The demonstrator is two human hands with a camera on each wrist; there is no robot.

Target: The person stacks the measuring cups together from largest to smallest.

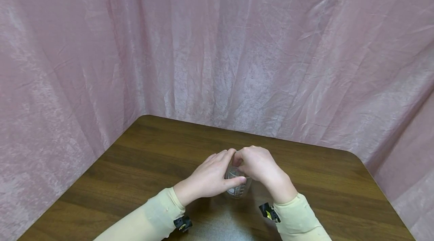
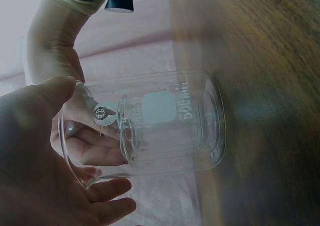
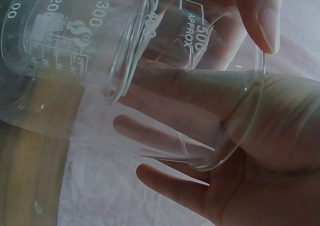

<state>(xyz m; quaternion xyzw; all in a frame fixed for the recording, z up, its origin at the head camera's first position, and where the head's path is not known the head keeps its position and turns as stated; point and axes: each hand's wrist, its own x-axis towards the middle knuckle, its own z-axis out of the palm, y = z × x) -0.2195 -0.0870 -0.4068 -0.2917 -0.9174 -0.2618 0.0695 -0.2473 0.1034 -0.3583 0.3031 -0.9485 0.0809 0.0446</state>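
Note:
A clear glass beaker (image 1: 237, 192) marked 500 ml stands upright on the wooden table. In the left wrist view a smaller glass beaker (image 2: 129, 136) sits nested inside it. My left hand (image 1: 211, 177) holds the large beaker near its rim, thumb on the near side and fingers round the far side. From the right, my right hand (image 1: 260, 163) reaches down through the mouth. In the right wrist view its thumb and a finger meet the small beaker's rim and seem to pinch it; its other fingers stay outside. Glass reflections partly obscure the contact.
The brown wooden table (image 1: 142, 158) has rounded far corners. Pink curtains (image 1: 217, 45) hang behind it and along both sides. A small black camera is strapped at each sleeve cuff, the right one (image 1: 269, 212) close to the tabletop.

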